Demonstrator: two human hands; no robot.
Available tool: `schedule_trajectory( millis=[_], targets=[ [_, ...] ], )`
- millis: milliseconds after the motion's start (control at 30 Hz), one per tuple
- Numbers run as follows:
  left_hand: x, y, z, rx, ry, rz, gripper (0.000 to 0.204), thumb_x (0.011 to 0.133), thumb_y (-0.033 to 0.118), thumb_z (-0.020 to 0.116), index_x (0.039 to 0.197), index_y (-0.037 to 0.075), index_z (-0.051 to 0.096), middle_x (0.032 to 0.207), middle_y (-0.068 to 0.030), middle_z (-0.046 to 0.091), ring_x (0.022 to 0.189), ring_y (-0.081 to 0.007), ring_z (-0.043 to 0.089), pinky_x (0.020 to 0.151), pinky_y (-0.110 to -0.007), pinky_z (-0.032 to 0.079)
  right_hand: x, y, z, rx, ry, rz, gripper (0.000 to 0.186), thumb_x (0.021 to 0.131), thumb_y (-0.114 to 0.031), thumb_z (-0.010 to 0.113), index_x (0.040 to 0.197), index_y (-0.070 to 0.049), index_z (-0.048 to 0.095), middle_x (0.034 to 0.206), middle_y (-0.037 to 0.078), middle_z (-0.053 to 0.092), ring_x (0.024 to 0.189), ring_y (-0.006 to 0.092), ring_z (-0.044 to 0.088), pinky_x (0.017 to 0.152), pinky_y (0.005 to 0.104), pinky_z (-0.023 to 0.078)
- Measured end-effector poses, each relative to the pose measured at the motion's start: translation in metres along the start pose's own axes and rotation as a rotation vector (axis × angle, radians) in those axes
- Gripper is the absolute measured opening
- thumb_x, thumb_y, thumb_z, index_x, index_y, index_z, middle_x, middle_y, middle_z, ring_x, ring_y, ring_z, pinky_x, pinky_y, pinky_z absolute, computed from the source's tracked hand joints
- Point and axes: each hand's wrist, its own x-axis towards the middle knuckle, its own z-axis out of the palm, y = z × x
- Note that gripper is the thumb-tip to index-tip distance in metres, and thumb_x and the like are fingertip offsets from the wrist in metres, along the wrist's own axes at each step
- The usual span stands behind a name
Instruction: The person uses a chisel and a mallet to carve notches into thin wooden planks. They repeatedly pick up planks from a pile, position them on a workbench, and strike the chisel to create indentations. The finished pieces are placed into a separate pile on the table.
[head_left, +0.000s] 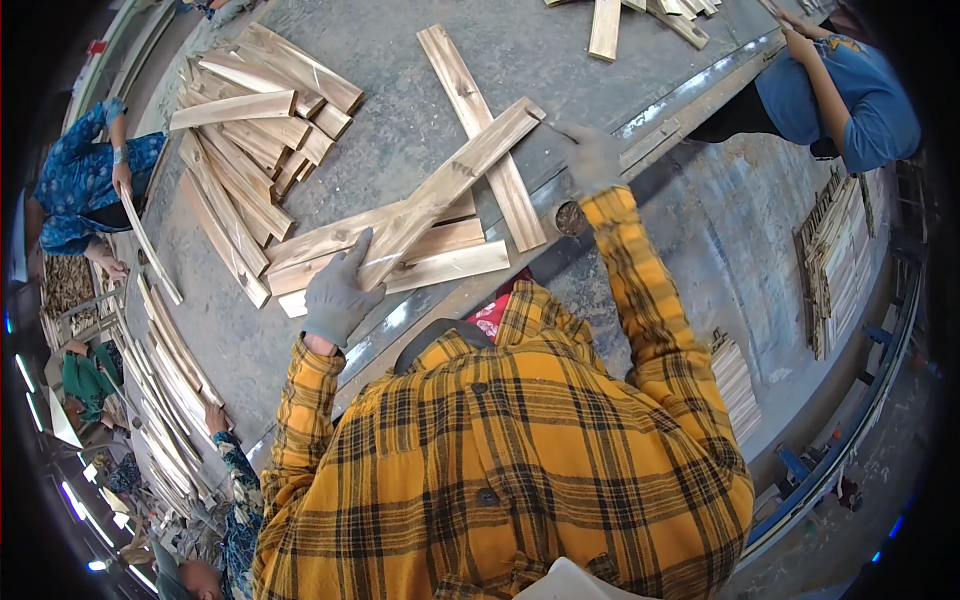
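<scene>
My left hand (340,288), in a grey glove, grips the lower end of a pale wooden board (445,185) lying diagonally. That board crosses over another board (510,215), which runs down toward the table's near edge. Beneath the diagonal board's lower part are a few more boards (455,268), stacked roughly sideways. My right hand (590,160), also gloved and smeared by motion, is just beyond the diagonal board's upper end, one finger reaching toward it; whether it touches the wood is unclear.
A board pile (260,130) lies left on the grey table (390,100); more boards (605,25) are at the back. A co-worker in blue patterned clothing (75,190) holds a strip at left. A person in a blue T-shirt (850,100) stands right. Other workers (95,375) are lower left.
</scene>
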Motion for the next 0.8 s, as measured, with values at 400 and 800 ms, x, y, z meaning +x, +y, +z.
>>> schedule_trajectory(
  millis=[400,800],
  targets=[
    [-0.005,0.007,-0.014,0.009,-0.019,-0.023,0.085,0.069,0.029,0.074,0.146,0.022,0.04,0.098,-0.0162,0.062,0.086,-0.0345,0.062,0.077,-0.042,0.05,0.02,0.014,0.045,-0.269,-0.062,-0.134,0.04,0.089,-0.011,0.056,0.123,-0.03,0.064,0.115,0.012,0.061,0.098,0.0339,0.062,0.085,0.0428,0.05],
    [-0.003,-0.003,-0.01,-0.003,0.055,0.019,0.082,0.07,0.028,0.073,0.145,0.022,0.042,0.097,-0.0134,0.063,0.084,-0.0322,0.063,0.074,-0.041,0.051,0.018,0.004,0.026,0.177,-0.23,0.001,0.032,0.09,-0.006,0.06,0.118,-0.018,0.068,0.085,0.008,0.066,0.068,0.0179,0.061,0.063,0.0287,0.05]
  ],
)
